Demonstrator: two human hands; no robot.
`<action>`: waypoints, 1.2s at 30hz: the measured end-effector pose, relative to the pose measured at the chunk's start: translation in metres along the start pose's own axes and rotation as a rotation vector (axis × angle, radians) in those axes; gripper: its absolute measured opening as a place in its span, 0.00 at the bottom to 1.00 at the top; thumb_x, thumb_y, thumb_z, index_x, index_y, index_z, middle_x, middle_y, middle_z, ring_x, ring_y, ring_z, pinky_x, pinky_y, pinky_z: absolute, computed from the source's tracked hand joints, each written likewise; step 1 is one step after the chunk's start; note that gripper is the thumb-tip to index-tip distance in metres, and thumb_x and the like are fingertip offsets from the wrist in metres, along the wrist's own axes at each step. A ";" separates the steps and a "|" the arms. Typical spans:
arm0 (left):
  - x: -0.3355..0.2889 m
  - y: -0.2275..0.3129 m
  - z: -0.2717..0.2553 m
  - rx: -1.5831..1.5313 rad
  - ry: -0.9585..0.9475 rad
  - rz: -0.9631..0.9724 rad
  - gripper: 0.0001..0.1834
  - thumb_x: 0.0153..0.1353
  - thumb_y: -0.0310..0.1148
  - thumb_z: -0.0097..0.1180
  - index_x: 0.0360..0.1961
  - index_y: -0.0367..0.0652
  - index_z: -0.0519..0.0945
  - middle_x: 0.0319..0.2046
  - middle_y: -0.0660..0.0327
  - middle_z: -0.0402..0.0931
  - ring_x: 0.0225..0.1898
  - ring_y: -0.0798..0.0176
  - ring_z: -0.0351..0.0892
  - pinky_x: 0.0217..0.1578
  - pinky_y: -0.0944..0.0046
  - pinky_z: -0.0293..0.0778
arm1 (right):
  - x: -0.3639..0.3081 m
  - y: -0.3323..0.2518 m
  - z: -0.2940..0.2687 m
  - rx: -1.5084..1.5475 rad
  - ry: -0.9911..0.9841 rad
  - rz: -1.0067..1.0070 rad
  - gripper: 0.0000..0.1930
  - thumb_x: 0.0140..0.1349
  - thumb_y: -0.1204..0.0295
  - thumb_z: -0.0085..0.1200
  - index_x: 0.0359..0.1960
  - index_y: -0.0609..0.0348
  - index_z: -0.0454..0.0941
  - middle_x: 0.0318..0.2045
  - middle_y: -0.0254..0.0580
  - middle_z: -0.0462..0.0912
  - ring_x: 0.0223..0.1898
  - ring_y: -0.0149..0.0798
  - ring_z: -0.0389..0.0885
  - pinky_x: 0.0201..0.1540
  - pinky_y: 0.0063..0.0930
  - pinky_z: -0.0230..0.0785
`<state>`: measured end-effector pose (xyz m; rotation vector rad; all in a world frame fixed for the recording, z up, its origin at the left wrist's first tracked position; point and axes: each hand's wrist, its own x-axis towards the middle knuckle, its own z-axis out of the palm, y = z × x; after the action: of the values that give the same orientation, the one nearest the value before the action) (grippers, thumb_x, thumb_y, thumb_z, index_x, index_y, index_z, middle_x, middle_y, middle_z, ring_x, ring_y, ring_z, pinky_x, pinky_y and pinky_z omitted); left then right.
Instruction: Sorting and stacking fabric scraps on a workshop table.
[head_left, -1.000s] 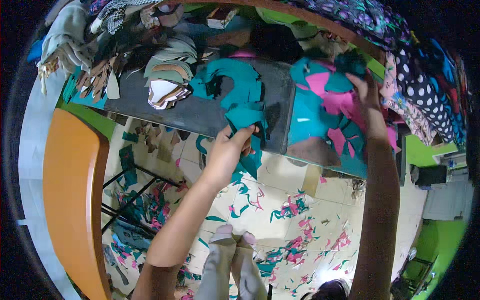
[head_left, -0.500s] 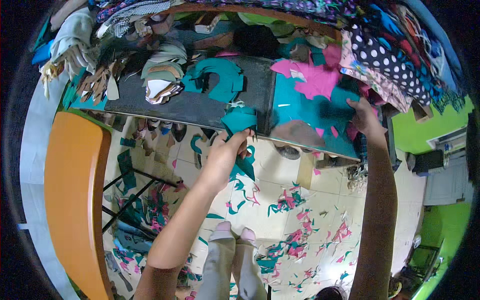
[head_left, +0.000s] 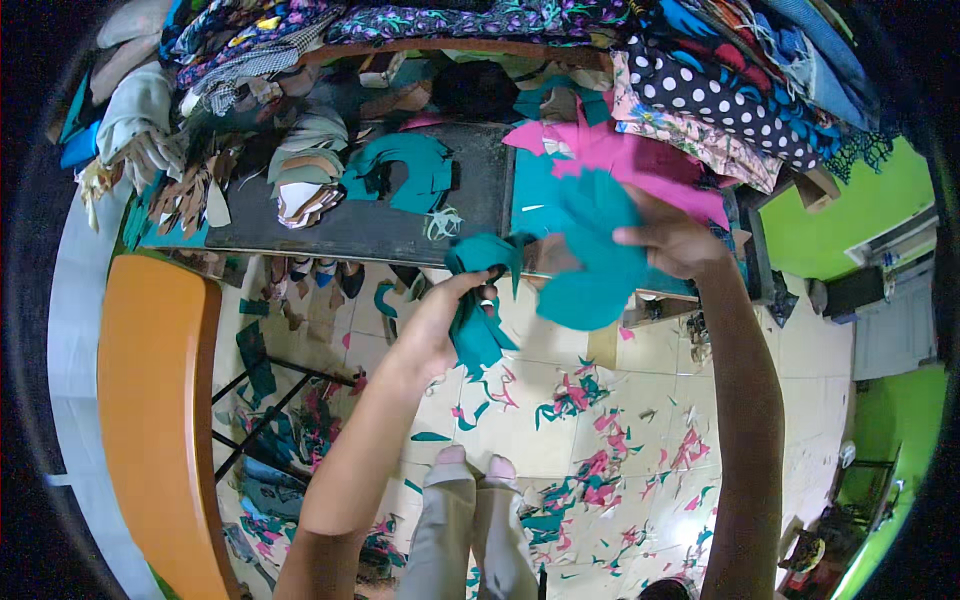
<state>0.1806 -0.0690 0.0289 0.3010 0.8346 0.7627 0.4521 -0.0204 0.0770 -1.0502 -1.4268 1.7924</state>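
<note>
My left hand [head_left: 455, 300] is closed round a bunch of teal fabric pieces [head_left: 478, 340], held just off the front edge of the dark table. Farther right, my right hand [head_left: 675, 240] grips a larger teal fabric piece [head_left: 595, 255], which hangs from the fingers and is smeared by motion. Behind it lie pink fabric scraps [head_left: 580, 145] and a flat teal sheet [head_left: 535, 190] on the table. A stack of curved teal cutouts [head_left: 405, 170] rests left of that, beside a pale tangle of string [head_left: 443, 223].
Stacks of grey and white cutouts [head_left: 310, 170] and brown strips [head_left: 185, 195] lie along the dark table [head_left: 300, 235]. Folded fabrics [head_left: 730, 100] are piled behind. An orange board [head_left: 155, 420] stands at left. Teal and pink scraps [head_left: 600, 480] litter the tiled floor round my feet.
My right hand has lifted a teal piece off the table and brought it left toward me. The left hand stays close to its place, its bunch shifted slightly.
</note>
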 end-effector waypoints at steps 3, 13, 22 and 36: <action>-0.005 -0.001 0.007 0.048 -0.006 -0.050 0.08 0.55 0.33 0.45 0.35 0.42 0.69 0.23 0.65 0.69 0.26 0.68 0.69 0.31 0.66 0.70 | -0.004 -0.029 0.026 -0.560 -0.100 -0.008 0.30 0.50 0.76 0.50 0.56 0.63 0.54 0.51 0.41 0.65 0.52 0.35 0.65 0.53 0.32 0.58; 0.005 0.001 -0.018 -0.505 -0.795 -0.355 0.35 0.53 0.61 0.40 0.54 0.47 0.62 0.50 0.53 0.64 0.47 0.57 0.69 0.42 0.51 0.70 | 0.031 -0.045 0.141 -1.258 -0.469 0.033 0.21 0.44 0.78 0.45 0.45 0.48 0.68 0.43 0.47 0.69 0.47 0.45 0.66 0.50 0.33 0.56; 0.001 0.047 -0.068 -0.131 -0.468 -0.220 0.31 0.55 0.54 0.44 0.48 0.37 0.65 0.38 0.51 0.73 0.36 0.58 0.77 0.33 0.58 0.77 | 0.072 -0.010 0.158 -1.224 -0.179 -0.656 0.22 0.40 0.81 0.50 0.40 0.48 0.68 0.47 0.48 0.62 0.53 0.52 0.59 0.55 0.39 0.53; -0.021 0.165 -0.047 1.022 -0.077 -0.083 0.20 0.52 0.40 0.56 0.42 0.37 0.71 0.34 0.62 0.74 0.32 0.73 0.71 0.29 0.74 0.68 | 0.151 -0.017 0.117 -0.208 -0.290 0.091 0.24 0.48 0.67 0.59 0.45 0.64 0.67 0.41 0.40 0.73 0.43 0.30 0.69 0.46 0.23 0.61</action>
<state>0.0549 0.0289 0.0958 1.1851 1.1065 0.1845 0.2754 0.0540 0.0738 -0.9998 -1.7974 1.9557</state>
